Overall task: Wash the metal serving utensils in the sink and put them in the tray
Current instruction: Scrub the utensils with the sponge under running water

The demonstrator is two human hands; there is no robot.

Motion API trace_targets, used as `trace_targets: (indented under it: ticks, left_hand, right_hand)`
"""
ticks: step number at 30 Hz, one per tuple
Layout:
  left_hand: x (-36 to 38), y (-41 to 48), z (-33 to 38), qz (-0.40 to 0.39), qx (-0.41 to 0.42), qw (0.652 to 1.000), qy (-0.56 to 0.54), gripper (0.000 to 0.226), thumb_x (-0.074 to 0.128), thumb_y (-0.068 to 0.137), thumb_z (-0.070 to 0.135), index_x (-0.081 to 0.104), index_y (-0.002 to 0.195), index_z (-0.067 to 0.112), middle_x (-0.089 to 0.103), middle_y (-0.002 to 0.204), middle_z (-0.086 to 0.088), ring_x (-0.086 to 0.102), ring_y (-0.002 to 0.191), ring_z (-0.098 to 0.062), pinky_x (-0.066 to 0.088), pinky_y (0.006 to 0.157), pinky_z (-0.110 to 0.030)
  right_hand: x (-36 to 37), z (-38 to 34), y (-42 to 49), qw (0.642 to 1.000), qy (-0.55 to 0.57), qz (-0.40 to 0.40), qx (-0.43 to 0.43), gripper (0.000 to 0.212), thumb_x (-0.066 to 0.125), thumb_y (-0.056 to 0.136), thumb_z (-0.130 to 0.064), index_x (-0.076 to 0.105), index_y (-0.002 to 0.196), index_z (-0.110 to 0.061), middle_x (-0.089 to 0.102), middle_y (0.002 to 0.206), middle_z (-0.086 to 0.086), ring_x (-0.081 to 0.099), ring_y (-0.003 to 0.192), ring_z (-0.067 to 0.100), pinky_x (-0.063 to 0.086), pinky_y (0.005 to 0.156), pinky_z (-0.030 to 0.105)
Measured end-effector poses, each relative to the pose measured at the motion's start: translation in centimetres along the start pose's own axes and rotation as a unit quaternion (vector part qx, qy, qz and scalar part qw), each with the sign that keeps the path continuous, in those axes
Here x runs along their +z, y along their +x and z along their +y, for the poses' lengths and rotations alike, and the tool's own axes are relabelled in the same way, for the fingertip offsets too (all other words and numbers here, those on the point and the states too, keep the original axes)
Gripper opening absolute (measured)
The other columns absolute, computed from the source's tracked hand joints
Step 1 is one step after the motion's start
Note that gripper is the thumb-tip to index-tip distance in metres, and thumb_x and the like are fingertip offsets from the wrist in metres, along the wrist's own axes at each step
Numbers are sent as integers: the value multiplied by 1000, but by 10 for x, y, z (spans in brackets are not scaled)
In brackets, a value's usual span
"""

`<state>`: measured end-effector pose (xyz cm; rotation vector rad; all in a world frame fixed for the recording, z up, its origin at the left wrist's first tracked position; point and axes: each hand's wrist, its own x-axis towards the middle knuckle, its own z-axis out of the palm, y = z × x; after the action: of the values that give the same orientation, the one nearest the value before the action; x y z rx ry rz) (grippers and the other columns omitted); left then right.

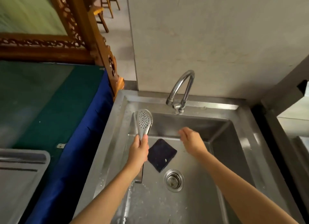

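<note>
Above sink (247, 123), perforated spoon (144, 121) in left hand (138, 152)

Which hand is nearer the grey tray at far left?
Left. The left hand, gripping the perforated spoon, is by the left wall of the sink, right of the tray; the right hand hangs open farther right, over its middle.

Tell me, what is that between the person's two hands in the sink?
A dark square pad, flat on the sink floor, between the left hand gripping the perforated spoon and the open right hand; head view.
</note>
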<state>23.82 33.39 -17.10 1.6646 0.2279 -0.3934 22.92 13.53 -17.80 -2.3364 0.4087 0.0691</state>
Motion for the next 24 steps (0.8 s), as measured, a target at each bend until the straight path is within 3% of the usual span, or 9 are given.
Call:
trace_targets:
  ticks: [3,5,7,9,11,18,24]
  left_hand:
    - [22,31,-22,9,2,999,33,29,41,97,36,40,72,22,36,54,6,31,39,-5,26,36,-19]
    - [37,50,-36,26,17,997,75,30,41,96,37,38,69,25,40,58,4,37,47,-9,33,45,-25]
    - [47,66,-48,40,24,993,106,32,41,96,38,37,67,27,43,60,3,40,52,-14,35,54,-31]
    - [54,78,-59,44,15,993,106,33,41,95,40,35,65,27,41,59,3,38,51,-14,32,49,-30]
    - [57,86,-70,39,0,993,108,34,41,95,39,34,65,27,38,58,4,35,49,-12,28,45,-28]
    - [65,98,-85,6,-10,995,101,28,40,97,36,39,72,24,34,56,3,31,47,-12,25,46,-25]
    - [71,100,-85,0,-2,995,99,24,40,97,36,48,86,17,36,58,3,32,48,-11,28,46,-25]
  right_hand:
    - [5,17,37,997,-72,27,-32,27,41,97,-24,57,89,-4,63,85,15,57,80,35,45,70,39]
    - [10,26,62,990,-119,47,-60,28,39,97,-25,57,91,-5,63,86,17,57,82,38,42,68,39]
    - [17,32,86,981,-161,65,-82,27,38,97,-25,55,108,-7,63,91,19,58,85,38,43,67,38]
    - [24,35,107,974,-194,70,-98,36,39,96,-23,42,130,-10,60,102,21,56,94,38,43,69,38]
    - [32,39,123,967,-218,60,-118,46,43,96,-23,31,139,-11,57,114,20,52,104,37,45,73,40]
    - [40,42,152,939,-301,53,-157,66,46,88,7,14,145,-2,48,128,21,46,113,36,47,82,41]
    - [36,45,159,920,-342,41,-188,72,44,87,13,2,145,4,40,137,22,44,117,37,44,92,40]
